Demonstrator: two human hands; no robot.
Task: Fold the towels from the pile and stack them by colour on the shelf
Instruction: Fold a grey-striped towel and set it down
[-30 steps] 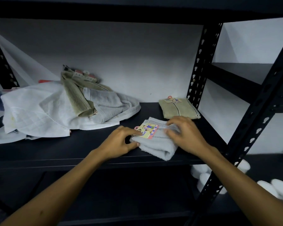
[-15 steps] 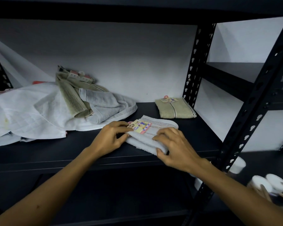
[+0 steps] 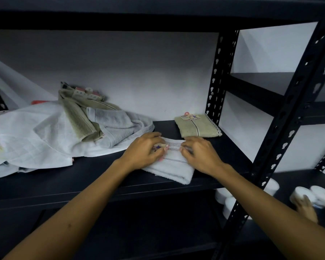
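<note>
Early in the task, judging by the layout. One olive-green folded towel [image 3: 197,126] already sits at the back of the black shelf [image 3: 86,177], right of centre in the frame, just beside the perforated upright post [image 3: 220,76], with a paper tag on top. That looks like the start of the green stack.

A white folded towel [image 3: 172,166] with thin grey stripes lies at centre frame near the shelf's front edge, in front of the green one and apart from it. Both hands are on it. The left hand [image 3: 145,151] rests on its left end, fingers curled over a colourful paper label [image 3: 160,147] there; looks like a pinch on the label or towel edge, but the fingertips are partly hidden. The right hand [image 3: 200,154] presses on the right end, fingers bent down onto the cloth; whether it grips a fold or just pushes, cannot tell for sure. My read: this towel is folded and is being squared up or slid into place as the start of a white stack.

Left to do: the unfolded pile [image 3: 60,132] at left of frame. It shows a large white cloth [image 3: 23,136] underneath, a grey towel [image 3: 120,126] and an olive-green towel [image 3: 77,117] draped on top, tags at the back. At least three pieces still to fold and sort; more may be buried, can't see.

Lower right of frame: white round containers [image 3: 270,186] on a lower shelf, blurred, not part of the task.
</note>
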